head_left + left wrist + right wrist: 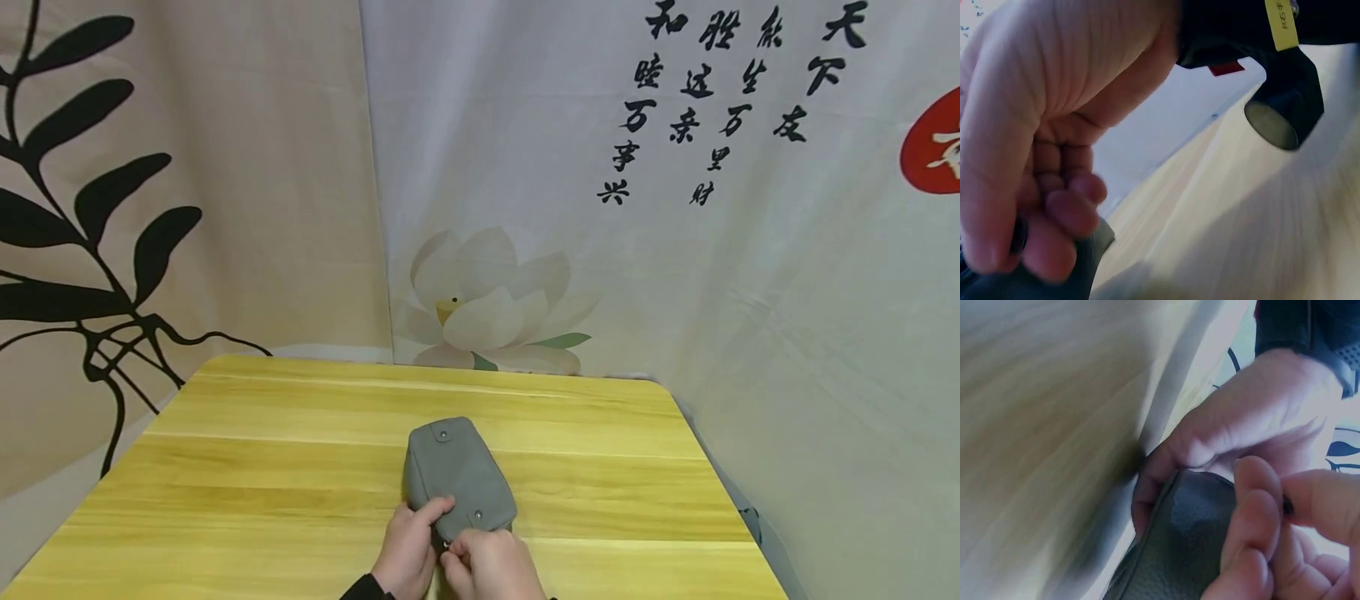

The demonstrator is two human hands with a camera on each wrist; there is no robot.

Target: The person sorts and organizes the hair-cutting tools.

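A grey leather-look pouch (468, 471) with two metal snaps on its upper face sits on the wooden table, its narrow end toward the person. My left hand (407, 550) grips the pouch's near left corner, thumb on the upper face and fingers round the side. Right at that near end, my right hand (495, 562) pinches a small dark zipper pull (1288, 505) between thumb and curled index finger. In the left wrist view the same pull (1020, 234) shows between those fingertips. The zip itself is mostly hidden behind the hands.
The yellow wood-grain table (285, 450) reaches back to a hanging cloth (495, 150) printed with a lotus and dark characters. Black plant shapes (97, 225) decorate the cloth at left. A dark wrist mount (1288, 100) sits on the right wrist.
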